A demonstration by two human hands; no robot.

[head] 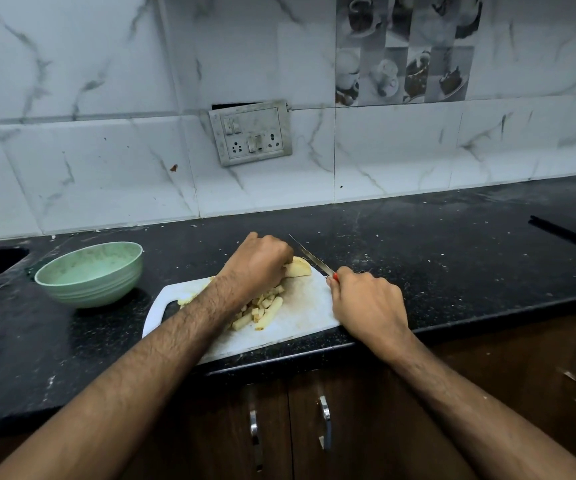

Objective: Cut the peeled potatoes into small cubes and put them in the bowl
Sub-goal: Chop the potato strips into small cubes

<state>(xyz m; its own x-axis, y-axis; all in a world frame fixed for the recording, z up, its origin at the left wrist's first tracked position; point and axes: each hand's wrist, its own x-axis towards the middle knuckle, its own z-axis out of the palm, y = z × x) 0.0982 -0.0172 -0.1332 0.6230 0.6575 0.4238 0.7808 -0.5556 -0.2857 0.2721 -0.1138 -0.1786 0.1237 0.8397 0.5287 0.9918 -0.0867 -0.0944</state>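
Right hand (366,303) grips knife (309,255) handle, near board (307,317) edge. Left hand (257,263) curls over potato (298,267) at far side. Cubes (262,311) piled mid-board; bowl (89,273) left, apparently empty. Mid-cutting; next slice needs fingertips tucked.

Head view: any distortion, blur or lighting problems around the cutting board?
Head view: wide-angle bending curves the counter edge and tile lines; light is dim and bluish, without harsh glare; the board, potato pieces and knife are fairly sharp; the cabinet handles near the bottom edge look soft, smeared; the left hand hides part of the potato.
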